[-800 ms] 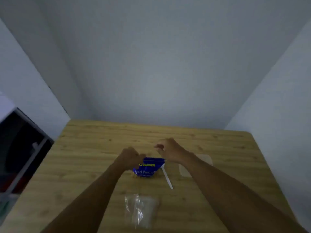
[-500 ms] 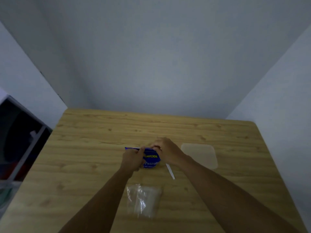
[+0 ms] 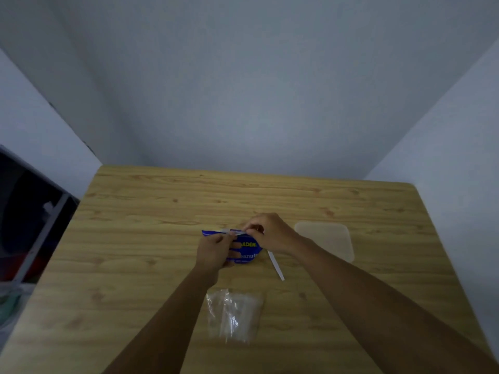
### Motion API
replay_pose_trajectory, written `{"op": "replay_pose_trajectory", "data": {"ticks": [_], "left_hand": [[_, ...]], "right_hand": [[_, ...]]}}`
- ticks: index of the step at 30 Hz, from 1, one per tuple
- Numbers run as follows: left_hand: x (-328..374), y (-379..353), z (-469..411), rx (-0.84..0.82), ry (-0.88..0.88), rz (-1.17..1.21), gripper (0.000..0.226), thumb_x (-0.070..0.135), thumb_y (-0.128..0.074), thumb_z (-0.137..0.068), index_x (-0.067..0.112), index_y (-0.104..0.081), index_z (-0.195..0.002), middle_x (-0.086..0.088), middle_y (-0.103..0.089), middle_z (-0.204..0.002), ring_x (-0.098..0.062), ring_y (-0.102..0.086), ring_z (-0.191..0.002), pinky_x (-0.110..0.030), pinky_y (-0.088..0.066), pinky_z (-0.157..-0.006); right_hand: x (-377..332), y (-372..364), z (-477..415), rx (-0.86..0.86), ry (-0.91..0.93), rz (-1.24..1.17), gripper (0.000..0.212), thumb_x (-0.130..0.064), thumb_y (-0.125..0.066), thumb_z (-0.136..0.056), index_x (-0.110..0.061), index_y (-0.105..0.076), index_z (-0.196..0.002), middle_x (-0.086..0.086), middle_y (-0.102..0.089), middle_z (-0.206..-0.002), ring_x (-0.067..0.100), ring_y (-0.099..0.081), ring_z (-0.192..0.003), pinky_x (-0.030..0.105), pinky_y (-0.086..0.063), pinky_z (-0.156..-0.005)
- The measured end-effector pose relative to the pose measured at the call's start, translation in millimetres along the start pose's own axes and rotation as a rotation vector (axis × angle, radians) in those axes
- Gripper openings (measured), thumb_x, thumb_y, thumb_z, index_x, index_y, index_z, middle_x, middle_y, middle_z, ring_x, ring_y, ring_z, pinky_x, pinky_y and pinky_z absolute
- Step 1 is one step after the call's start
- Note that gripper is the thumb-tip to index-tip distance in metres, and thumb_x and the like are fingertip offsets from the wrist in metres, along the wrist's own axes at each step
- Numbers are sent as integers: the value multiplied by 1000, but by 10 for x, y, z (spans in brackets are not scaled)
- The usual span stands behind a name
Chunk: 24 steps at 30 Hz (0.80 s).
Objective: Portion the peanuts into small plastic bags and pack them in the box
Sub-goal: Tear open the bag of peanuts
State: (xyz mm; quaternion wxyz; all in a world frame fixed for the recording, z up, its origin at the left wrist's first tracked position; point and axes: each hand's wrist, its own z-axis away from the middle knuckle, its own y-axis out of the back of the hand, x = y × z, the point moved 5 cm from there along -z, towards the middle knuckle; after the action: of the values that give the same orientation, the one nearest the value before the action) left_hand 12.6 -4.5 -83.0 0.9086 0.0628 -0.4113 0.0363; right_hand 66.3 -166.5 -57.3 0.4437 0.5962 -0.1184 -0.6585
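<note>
Head view, looking down on one wooden surface (image 3: 140, 238) set in a corner of pale walls. Two bare hands present, both at the centre of the surface. One blue peanut packet (image 3: 247, 251) held between them, part-lettered in yellow and white, resting on or just above the surface; cannot tell which. Left hand (image 3: 216, 251) closed around the packet's left side and top edge. Right hand (image 3: 270, 233) pinched shut on the packet's top strip, at its right end, fingers curled. One white strip-like item (image 3: 276, 265) lying on the surface just right of the packet, running toward the near edge; nature unclear. One clump of clear small plastic bags (image 3: 235, 314) lying flat near the packet on the viewer's side, between the two forearms; number of bags in the clump not countable. One translucent, rounded-square lid or box (image 3: 328, 242) lying flat to the right of the right hand, apart from it. One dark framed object (image 3: 29, 220) off the surface's left edge, indistinct.
</note>
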Motion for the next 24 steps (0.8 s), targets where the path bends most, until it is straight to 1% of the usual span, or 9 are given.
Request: {"op": "replay_pose_trajectory", "data": {"ticks": [4, 6, 8, 11, 13, 16, 20, 24], "left_hand": [[-45, -6, -38, 20, 66, 78, 16, 18, -66, -90, 4, -73, -93, -11, -76, -80, -17, -69, -62, -25, -48, -45], [-41, -13, -46, 18, 85, 99, 14, 15, -66, -89, 3, -73, -93, -12, -76, -80, -18, -70, -64, -25, -49, -44], [-35, -11, -52, 15, 89, 108, 13, 13, -66, -89, 3, -73, -93, -11, -76, -80, -18, -71, -65, -25, -47, -44], [-38, -9, -57, 16, 84, 104, 15, 12, -63, -90, 3, -73, -94, -11, -76, -80, -20, -72, -68, -24, -44, -43], [-40, -11, -48, 23, 82, 99, 15, 11, -60, -91, 3, -72, -93, -11, -76, -80, -20, -73, -70, -24, -41, -43], [-47, -6, -36, 38, 63, 84, 17, 11, -57, -91, 2, -72, -91, -14, -76, -80, -22, -73, -71, -23, -35, -41], [-62, 7, -20, 80, 14, 33, 22, 14, -55, -91, 3, -73, -85, -17, -74, -73, -25, -69, -68, -22, -30, -39], [-12, 17, -16, 114, -17, 0, 26, 18, -57, -93, 3, -73, -79, -15, -74, -69, -20, -65, -56, -22, -33, -39]], "right_hand": [[22, -7, -55, -24, -45, -46, 18, -20, -62, -97, -18, -78, -105, -7, -72, -105, -1, -60, -84, 18, -49, -71], [39, -21, -90, -47, -68, -54, 19, -22, -62, -95, -19, -79, -101, -11, -72, -98, -3, -61, -83, 16, -50, -67], [34, -27, -119, -74, -74, -49, 18, -26, -63, -95, -20, -80, -98, -13, -72, -92, 1, -64, -83, 19, -52, -65], [-45, -4, -174, -129, -28, 36, 19, -31, -66, -95, -18, -80, -98, -8, -75, -91, 5, -66, -83, 22, -52, -64], [-94, 7, -222, -188, -10, 116, 21, -33, -64, -96, -19, -80, -97, -6, -76, -92, 7, -68, -83, 29, -57, -66], [-135, 1, -281, -242, 18, 253, 21, -34, -62, -96, -21, -78, -89, -5, -75, -83, 11, -70, -76, 39, -61, -65], [-202, -42, -287, -224, 82, 398, 22, -26, -60, -95, -16, -72, -80, 1, -71, -77, 18, -66, -67, 43, -59, -62], [-186, -104, -296, -171, 98, 419, 23, -20, -58, -94, -12, -69, -76, 4, -69, -74, 22, -63, -63, 44, -56, -59]]}}
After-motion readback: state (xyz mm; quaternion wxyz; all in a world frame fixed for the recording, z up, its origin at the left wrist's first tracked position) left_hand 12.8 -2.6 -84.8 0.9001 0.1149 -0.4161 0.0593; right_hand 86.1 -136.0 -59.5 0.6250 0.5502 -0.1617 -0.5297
